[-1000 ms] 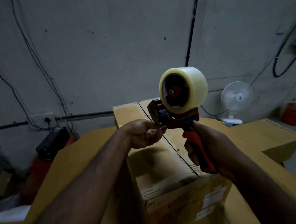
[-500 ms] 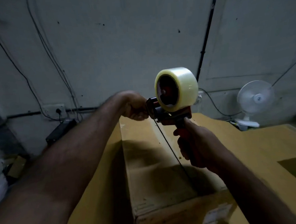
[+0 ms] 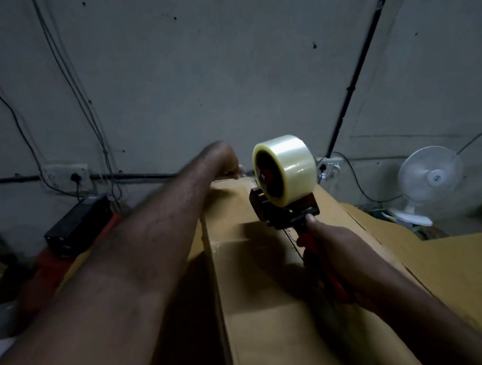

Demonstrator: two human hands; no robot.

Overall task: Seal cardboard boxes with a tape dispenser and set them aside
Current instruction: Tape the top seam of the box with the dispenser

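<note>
- My right hand (image 3: 333,251) grips the red handle (image 3: 305,239) of the tape dispenser (image 3: 285,209). The fingers are curled round the handle, and the thumb (image 3: 314,224) lies along its top, pointing at the dispenser frame.
- The tape dispenser is held upright over the top of the cardboard box (image 3: 270,307), towards the far end. Its front end sits low over the box top. I cannot tell whether it touches the cardboard.
- The tape roll (image 3: 290,169) is clear and is mounted on the dispenser hub above the frame.
- A dark seam (image 3: 293,242) runs lengthwise along the box top. The dispenser is lined up over it.
- My left hand (image 3: 224,160) is stretched out to the far edge of the box, left of the dispenser. The wrist bends down over that edge. The fingers are blurred and mostly hidden, so I cannot tell whether they are spread, pressed together or pinching anything.
- The cardboard box stands directly in front of me, its long side running away from me towards the wall (image 3: 227,70).
- Flat cardboard sheets (image 3: 451,271) lie to the right of the box.
- A white fan (image 3: 428,176) stands at the far right, near the wall.
- A black device (image 3: 78,223) sits at the left, below a wall socket (image 3: 67,173).
</note>
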